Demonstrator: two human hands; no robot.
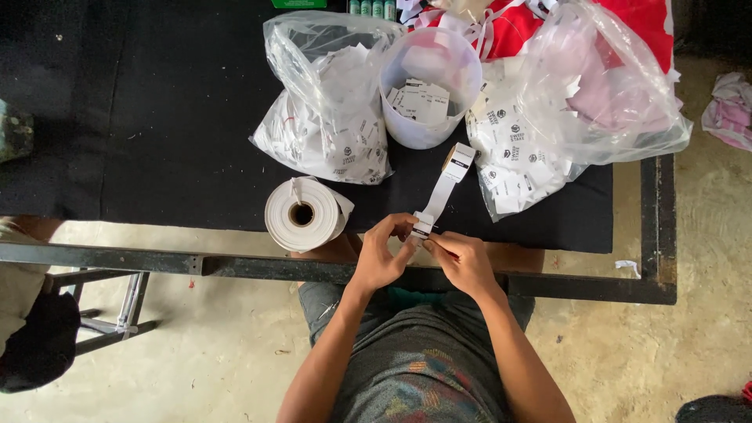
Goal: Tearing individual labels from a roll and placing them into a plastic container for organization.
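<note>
I see my left hand (381, 254) and right hand (462, 258) with fingers pinched on the label strip (440, 196), while beyond them the tub (427, 82) looks part-filled and the roll (304, 213) still thick.

Label strip (443, 192): narrow white ribbon printed with dark marks at intervals, stretched out straight and slanting from the table's near edge up and to the right. Its far end shows a dark printed block and lies on the black cloth, between the two bags. Its near end is pinched between left hand (381, 254) and right hand (462, 262), thumbs and fingertips meeting on the strip.
</note>
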